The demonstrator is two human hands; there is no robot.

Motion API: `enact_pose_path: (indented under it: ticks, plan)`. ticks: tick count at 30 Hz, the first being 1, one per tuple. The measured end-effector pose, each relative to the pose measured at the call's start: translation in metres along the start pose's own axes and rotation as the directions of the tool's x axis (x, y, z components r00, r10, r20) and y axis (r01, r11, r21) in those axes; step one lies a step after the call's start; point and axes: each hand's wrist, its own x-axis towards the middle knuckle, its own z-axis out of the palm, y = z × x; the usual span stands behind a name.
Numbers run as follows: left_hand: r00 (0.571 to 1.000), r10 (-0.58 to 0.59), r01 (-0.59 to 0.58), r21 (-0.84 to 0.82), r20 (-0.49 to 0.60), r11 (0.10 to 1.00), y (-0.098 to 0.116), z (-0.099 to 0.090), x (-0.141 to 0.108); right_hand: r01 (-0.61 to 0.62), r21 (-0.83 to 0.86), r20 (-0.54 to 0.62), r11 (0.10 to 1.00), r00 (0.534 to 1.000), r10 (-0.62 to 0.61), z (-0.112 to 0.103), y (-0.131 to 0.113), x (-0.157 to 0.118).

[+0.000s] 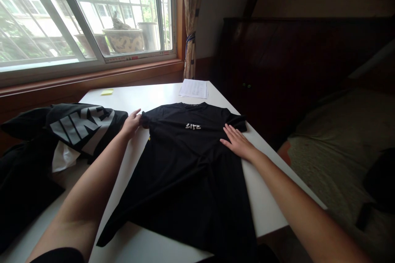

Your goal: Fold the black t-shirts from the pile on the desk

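T-shirt [182, 164] is lying spread on a white table [148, 93] between the two hands, its long axis running from far to near, with the collar [193, 104] pointing toward the far side and the hem coming toward the wearer. The left hand [132, 123] is reaching to the left sleeve [151, 117], its index finger extending; whether the other fingers are pinching the cloth, one cannot tell. The right hand [239, 143] is resting palm down on the shirt just on the near side of the right sleeve [236, 123], fingers together, thumb standing apart, nothing visibly gripped. Of the two, the left hand is lying slightly farther from the wearer. The cloth is appearing plain black, carrying short pale lettering [193, 126] across the chest; shallow wrinkles are crossing its middle, and the near hem is slanting, its left corner lying on the table. Beyond the collar, papers [194, 89] are lying near the far edge.
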Motion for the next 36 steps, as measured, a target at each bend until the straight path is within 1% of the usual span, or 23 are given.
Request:
enact_pose_path:
  ticks: [2, 4, 5, 7, 8, 10, 11, 14, 17, 20, 22, 25, 27, 29, 30, 31, 33, 36]
  plan:
    - [1.0, 0.028, -0.028, -0.024, -0.003, 0.999, 0.005, -0.001, -0.011, -0.01, -0.001, 0.003, 1.0, 1.0, 0.01, 0.001, 0.0, 0.002]
    - [0.996, 0.083, -0.082, 0.026, -0.03, 0.996, 0.009, -0.005, -0.029, -0.016, 0.0, 0.003, 1.0, 1.0, 0.016, 0.0, -0.001, 0.002]
    - [0.993, 0.11, -0.108, 0.067, -0.038, 0.992, 0.011, -0.008, -0.041, -0.021, 0.0, 0.001, 1.0, 1.0, 0.021, -0.002, -0.002, 0.002]
    - [0.991, 0.134, -0.131, 0.152, -0.014, 0.98, 0.015, -0.016, -0.073, -0.038, 0.002, -0.007, 0.999, 0.999, 0.038, -0.005, -0.004, 0.002]
    - [0.991, 0.129, -0.135, 0.217, 0.042, 0.967, 0.016, -0.021, -0.091, -0.046, 0.004, -0.015, 0.999, 0.999, 0.046, -0.008, -0.006, 0.002]
    - [0.98, 0.068, -0.125, 0.31, 0.188, 0.943, 0.02, -0.03, -0.131, -0.051, 0.008, -0.051, 0.999, 0.997, 0.051, -0.013, -0.011, 0.003]
    - [0.97, 0.035, -0.118, 0.336, 0.243, 0.934, 0.022, -0.034, -0.152, -0.041, 0.013, -0.079, 0.999, 0.996, 0.042, -0.016, -0.014, 0.005]
    - [0.948, -0.029, -0.115, 0.426, 0.317, 0.897, 0.03, -0.044, -0.207, 0.042, 0.054, -0.162, 0.998, 0.986, -0.032, -0.025, -0.035, 0.016]
    - [0.943, -0.102, -0.071, 0.49, 0.318, 0.869, 0.039, -0.049, -0.244, 0.181, 0.114, -0.206, 0.977, 0.966, -0.154, -0.031, -0.076, 0.037]
    - [0.944, -0.155, -0.007, 0.487, 0.291, 0.873, 0.046, -0.052, -0.266, 0.351, 0.174, -0.246, 0.92, 0.92, -0.304, -0.031, -0.13, 0.061]
    - [0.944, -0.184, 0.038, 0.461, 0.276, 0.887, 0.048, -0.053, -0.276, 0.434, 0.213, -0.254, 0.875, 0.89, -0.379, -0.028, -0.168, 0.077]
    - [0.944, -0.248, 0.164, 0.343, 0.218, 0.925, 0.046, -0.053, -0.292, 0.521, 0.252, -0.188, 0.816, 0.853, -0.486, -0.018, -0.22, 0.095]
    - [0.95, -0.276, 0.236, 0.239, 0.149, 0.942, 0.041, -0.053, -0.301, 0.558, 0.248, -0.129, 0.792, 0.829, -0.544, -0.01, -0.247, 0.102]
    - [0.956, -0.282, 0.266, 0.173, 0.079, 0.948, 0.036, -0.052, -0.309, 0.587, 0.239, -0.073, 0.774, 0.805, -0.588, -0.001, -0.268, 0.106]
    - [0.956, -0.287, 0.275, 0.15, 0.063, 0.95, 0.033, -0.051, -0.311, 0.591, 0.232, -0.048, 0.773, 0.801, -0.597, 0.003, -0.276, 0.107]
    - [0.952, -0.298, 0.288, 0.124, 0.068, 0.95, 0.032, -0.051, -0.314, 0.584, 0.224, -0.023, 0.781, 0.804, -0.594, 0.006, -0.283, 0.107]
    - [0.935, -0.334, 0.33, 0.055, 0.118, 0.942, 0.032, -0.051, -0.317, 0.544, 0.207, 0.018, 0.813, 0.829, -0.559, 0.012, -0.291, 0.107]
    - [0.89, -0.398, 0.413, -0.025, 0.222, 0.91, 0.038, -0.057, -0.322, 0.485, 0.201, 0.046, 0.851, 0.863, -0.502, 0.016, -0.293, 0.107]
